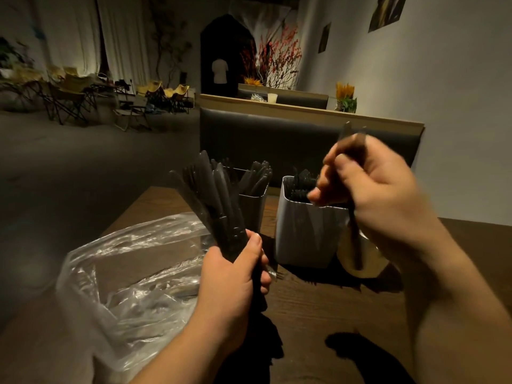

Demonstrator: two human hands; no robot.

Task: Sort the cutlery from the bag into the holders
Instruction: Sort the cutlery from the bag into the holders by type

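The sorting looks partly done: a dark holder (253, 212) and a white holder (304, 236) on the table (318, 306) already hold black cutlery, while the clear bag (124, 261) lies slack at the left, seemingly almost emptied. The left hand (232, 275) is wrapped round a thick bundle (213, 195) of black pieces held upright, so plenty is left to place. The right hand (379, 195), raised beside the white holder, pinches a single piece (355, 245) between thumb and curled fingers. Blur hides whether it is a knife or a fork. A pale rounded holder (365, 264) sits half hidden behind that wrist, its contents unseen.
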